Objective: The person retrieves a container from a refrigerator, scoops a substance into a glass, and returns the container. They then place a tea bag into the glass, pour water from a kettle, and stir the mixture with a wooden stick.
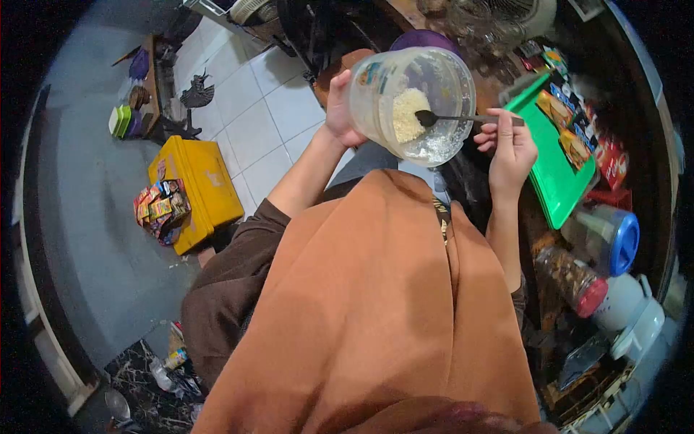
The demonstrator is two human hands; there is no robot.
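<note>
A clear plastic tub (372,108) is tilted with its mouth toward the right, held from its left side by my left hand (343,112). Pale yellowish powder (408,108) lies inside it, and white residue coats the inner wall. My right hand (510,148) pinches the handle of a dark spoon (459,117). The spoon's bowl reaches into the tub and meets the powder. Part of my left hand's fingers is hidden behind the tub.
To the right, a green tray (557,159) carries several snack packets (576,148). Below it are a blue-lidded container (623,242) and a red-lidded jar (571,278). A yellow crate (202,188) with sachets (160,210) stands at left on the floor. A purple round item (426,40) sits behind the tub.
</note>
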